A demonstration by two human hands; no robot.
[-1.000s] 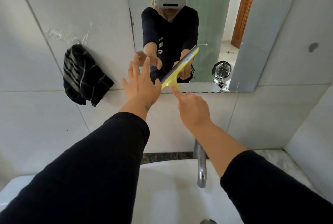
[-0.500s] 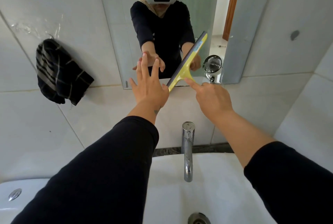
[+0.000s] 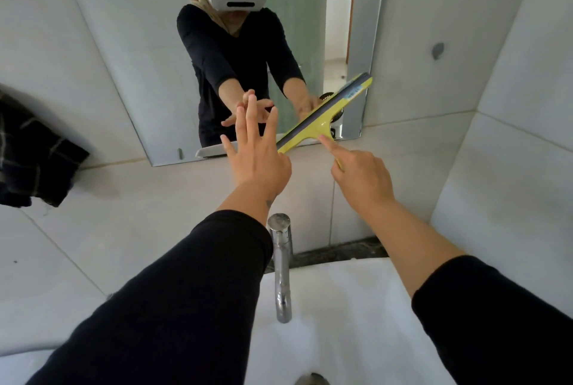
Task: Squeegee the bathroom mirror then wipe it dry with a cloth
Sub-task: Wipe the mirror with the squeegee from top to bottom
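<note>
The wall mirror (image 3: 148,68) hangs above the basin and reflects a person in black. My right hand (image 3: 361,177) grips the handle of a yellow squeegee (image 3: 325,115), index finger stretched along it. Its blade lies slanted against the mirror's lower right part, reaching up to the right edge. My left hand (image 3: 257,152) is held open, fingers spread, in front of the lower mirror just left of the squeegee's lower end. A dark striped cloth (image 3: 34,158) hangs on the tiled wall at far left.
A chrome tap (image 3: 280,260) rises between my forearms over the white basin (image 3: 341,322). Grey wall tiles surround the mirror, and a side wall closes in at the right. The drain (image 3: 311,380) shows at the bottom edge.
The squeegee has slid rightward along the lower mirror toward its right edge. My view has shifted right and down, so the cloth now sits at the left frame edge. My left hand stays open.
</note>
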